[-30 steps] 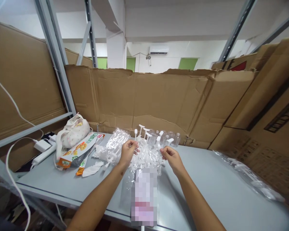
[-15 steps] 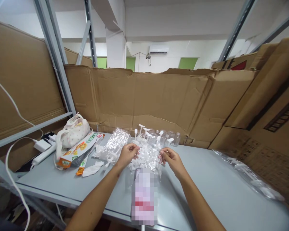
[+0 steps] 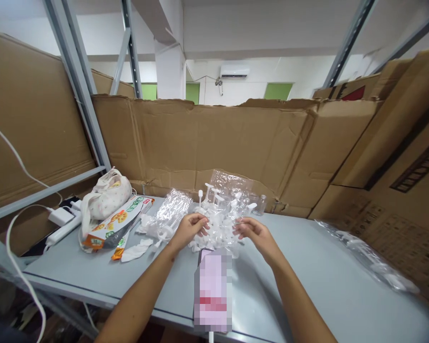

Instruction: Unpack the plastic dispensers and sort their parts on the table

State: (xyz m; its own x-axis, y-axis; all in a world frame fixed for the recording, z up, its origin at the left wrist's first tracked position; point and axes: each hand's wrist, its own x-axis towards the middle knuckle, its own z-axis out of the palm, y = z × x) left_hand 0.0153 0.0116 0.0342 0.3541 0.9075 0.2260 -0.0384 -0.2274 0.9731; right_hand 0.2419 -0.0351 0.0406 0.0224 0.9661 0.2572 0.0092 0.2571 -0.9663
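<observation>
My left hand (image 3: 192, 228) is closed, thumb against fingers, at the left side of a clear plastic bag (image 3: 231, 181). My right hand (image 3: 252, 232) pinches the other side of this thin bag, whose upper part stands up beyond the hands. Seen through and around it is a heap of white plastic pump heads (image 3: 218, 219), some sticking upward. Clear bottles (image 3: 260, 205) stand behind the heap. Below the hands, near the front edge, lies a phone (image 3: 213, 290) with a blurred pink screen.
Crumpled clear wrap (image 3: 173, 209) lies left of the heap. Farther left are an orange and white box (image 3: 121, 221), a white pouch (image 3: 105, 195), a white tissue (image 3: 137, 250) and a power strip (image 3: 62, 233). Flat plastic packaging (image 3: 372, 259) lies right. Cardboard (image 3: 214, 138) walls the back.
The clear bag now rises above and behind the heap, where before it hung lower between my hands. My right hand has turned slightly and its fingers have shifted a little left.
</observation>
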